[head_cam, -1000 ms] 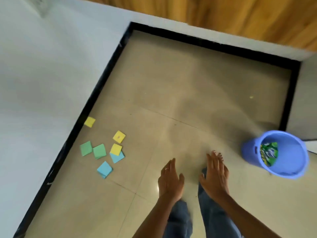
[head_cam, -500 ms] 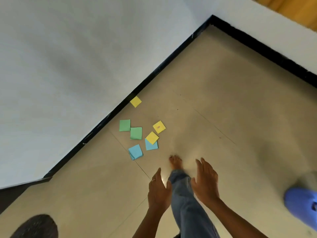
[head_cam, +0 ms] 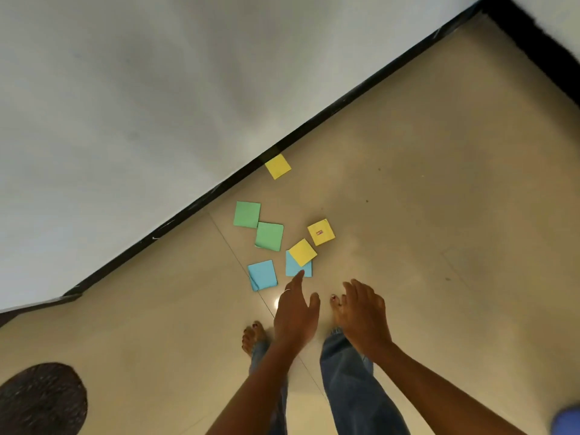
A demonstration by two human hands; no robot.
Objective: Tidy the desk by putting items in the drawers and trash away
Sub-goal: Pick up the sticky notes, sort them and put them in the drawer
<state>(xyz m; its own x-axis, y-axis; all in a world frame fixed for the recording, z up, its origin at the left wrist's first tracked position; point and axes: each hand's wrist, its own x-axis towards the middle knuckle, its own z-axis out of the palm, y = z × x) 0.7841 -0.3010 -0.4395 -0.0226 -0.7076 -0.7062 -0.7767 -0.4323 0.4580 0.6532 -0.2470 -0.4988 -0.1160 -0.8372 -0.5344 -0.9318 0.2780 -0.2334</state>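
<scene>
Several square sticky notes lie scattered on the beige floor. A yellow note [head_cam: 277, 166] sits against the black skirting. Two green notes [head_cam: 247, 214] [head_cam: 269, 236] overlap at a corner. A yellow note with a red mark [head_cam: 321, 232] lies to the right. Another yellow note [head_cam: 302, 252] covers part of a blue note [head_cam: 293, 267], and a second blue note [head_cam: 262, 275] lies left of it. My left hand [head_cam: 295, 312] is stretched out flat, its fingertips just short of the covered blue note. My right hand [head_cam: 364, 312] hovers beside it, fingers relaxed. Both hands hold nothing.
A white wall [head_cam: 131, 105] with black skirting [head_cam: 314, 122] runs diagonally behind the notes. A dark round mat [head_cam: 40, 400] lies at the bottom left. The blue bin [head_cam: 568, 420] shows only as an edge at the bottom right. My bare feet [head_cam: 254, 335] stand just behind the hands.
The view has swung left and closer to the notes, and the blue bin has slid to the frame's bottom right corner. Both hands have moved forward toward the notes.
</scene>
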